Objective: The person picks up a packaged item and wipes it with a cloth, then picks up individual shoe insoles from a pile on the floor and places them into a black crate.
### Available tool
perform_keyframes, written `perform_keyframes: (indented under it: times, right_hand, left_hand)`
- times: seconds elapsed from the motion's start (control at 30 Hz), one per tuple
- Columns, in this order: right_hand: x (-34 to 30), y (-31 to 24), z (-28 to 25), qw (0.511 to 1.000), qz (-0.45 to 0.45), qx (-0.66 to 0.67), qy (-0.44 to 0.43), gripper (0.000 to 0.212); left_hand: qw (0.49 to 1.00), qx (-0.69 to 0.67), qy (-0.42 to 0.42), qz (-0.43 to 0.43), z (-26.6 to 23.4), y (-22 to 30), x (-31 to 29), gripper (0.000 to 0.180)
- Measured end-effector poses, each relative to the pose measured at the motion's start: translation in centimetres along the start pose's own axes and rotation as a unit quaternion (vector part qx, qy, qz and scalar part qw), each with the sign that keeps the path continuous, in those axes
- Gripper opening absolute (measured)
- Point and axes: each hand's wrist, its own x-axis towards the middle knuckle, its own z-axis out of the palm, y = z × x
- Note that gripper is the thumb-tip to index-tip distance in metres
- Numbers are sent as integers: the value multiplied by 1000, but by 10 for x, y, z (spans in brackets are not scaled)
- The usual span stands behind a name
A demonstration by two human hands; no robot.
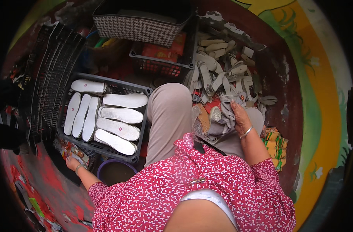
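Note:
My right hand (242, 118) is closed at the edge of a crumpled grey cloth (225, 123) over my right thigh, thumb on top and the other fingers mostly hidden. A small pale shoe-shaped piece (215, 114) and a tan piece (203, 118) lie beside the cloth. Far to the left, my left hand (73, 163) reaches down to a box with a colourful printed side (78, 154). Its fingers are curled in, and what they grip is too small to tell. Above that hand, a black plastic crate (148, 92) holds stacked white insoles (122, 115).
Loose pale insoles (219, 71) are heaped at the back right by the wall. A houndstooth-patterned bin (141, 29) stands above another black crate (161, 69). A black rack (49, 77) rises at left. A purple-rimmed bucket (100, 170) and yellow-green packets (276, 149) flank me.

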Motion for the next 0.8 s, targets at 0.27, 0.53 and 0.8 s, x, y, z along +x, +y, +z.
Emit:
perform_keyframes:
  times: [0.27, 0.53, 0.8]
  right_hand:
    - [-30, 1, -23, 968, -2, 236, -86, 44]
    - [-64, -42, -50, 903, -139, 332, -235, 41]
    - [-88, -65, -79, 919, -368, -47, -133, 30]
  left_hand:
    - [921, -51, 158, 354, -93, 279, -89, 31]
    - [692, -423, -256, 525, -172, 565, -311, 41]
    - [322, -415, -830, 187, -191, 637, -482, 85]
